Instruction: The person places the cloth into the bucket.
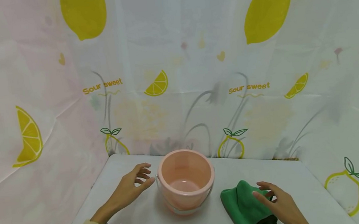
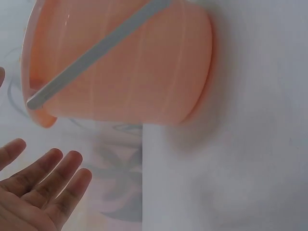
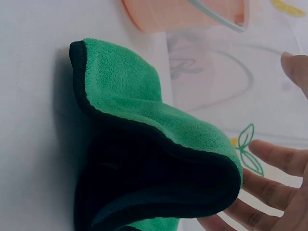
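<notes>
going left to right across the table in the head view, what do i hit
left hand → pink bucket → green cloth → right hand, whose fingers lie on the cloth's right part

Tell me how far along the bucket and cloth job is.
Early. The pink bucket stands upright, apparently empty. The green cloth lies crumpled beside it; the right hand touches it without a grip. The left hand hovers open by the bucket. Nothing lifted or placed inside yet.
</notes>
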Demonstrator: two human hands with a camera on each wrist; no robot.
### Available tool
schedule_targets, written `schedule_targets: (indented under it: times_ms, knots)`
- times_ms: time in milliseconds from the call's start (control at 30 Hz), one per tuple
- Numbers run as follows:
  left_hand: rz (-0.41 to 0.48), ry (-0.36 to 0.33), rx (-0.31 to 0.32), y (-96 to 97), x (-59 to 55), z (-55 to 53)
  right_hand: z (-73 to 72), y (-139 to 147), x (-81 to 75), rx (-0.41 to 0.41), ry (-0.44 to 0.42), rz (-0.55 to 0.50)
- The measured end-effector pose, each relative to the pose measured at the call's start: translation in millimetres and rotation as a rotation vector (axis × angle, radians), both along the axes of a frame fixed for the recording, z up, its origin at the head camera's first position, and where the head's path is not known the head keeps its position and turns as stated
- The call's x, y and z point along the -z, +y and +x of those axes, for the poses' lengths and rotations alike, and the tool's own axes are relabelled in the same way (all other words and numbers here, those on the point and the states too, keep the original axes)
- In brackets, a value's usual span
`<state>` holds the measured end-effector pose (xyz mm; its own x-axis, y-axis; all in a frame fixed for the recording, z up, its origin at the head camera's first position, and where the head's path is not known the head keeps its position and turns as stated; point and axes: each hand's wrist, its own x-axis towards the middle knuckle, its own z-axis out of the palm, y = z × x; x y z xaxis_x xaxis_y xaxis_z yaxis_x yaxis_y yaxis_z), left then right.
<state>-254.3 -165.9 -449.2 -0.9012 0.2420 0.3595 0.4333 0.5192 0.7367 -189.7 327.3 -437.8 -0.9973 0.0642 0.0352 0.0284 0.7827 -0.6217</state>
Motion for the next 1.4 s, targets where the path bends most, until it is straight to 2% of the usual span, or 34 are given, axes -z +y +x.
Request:
schedule_targets:
  times_ms: [367, 733, 1000, 1267, 1400]
  knots:
    - [0.028, -0.031, 0.032, 16.0, -1.3, -6.8, -3.9, -2.9, 9.1, -0.026, -0.013, 0.027]
    - [0.036, -0.066, 0.052, 26.6, 0.3, -10.7, -7.6, -3.7, 22.5, -0.103, 0.012, 0.108]
    - [0.043, -0.071, 0.076, 32.5, 0.1, -11.2, -10.5, -5.4, 33.2, -0.068, -0.039, 0.165]
    - [0.038, -0.064, 0.087, 34.8, 1.4, -11.6, -15.4, -1.3, 44.3, -0.096, -0.047, 0.176]
    - [0.033, -0.075, 0.082, 35.0, 1.3, -11.6, -18.3, -1.4, 48.6, -0.084, -0.051, 0.176]
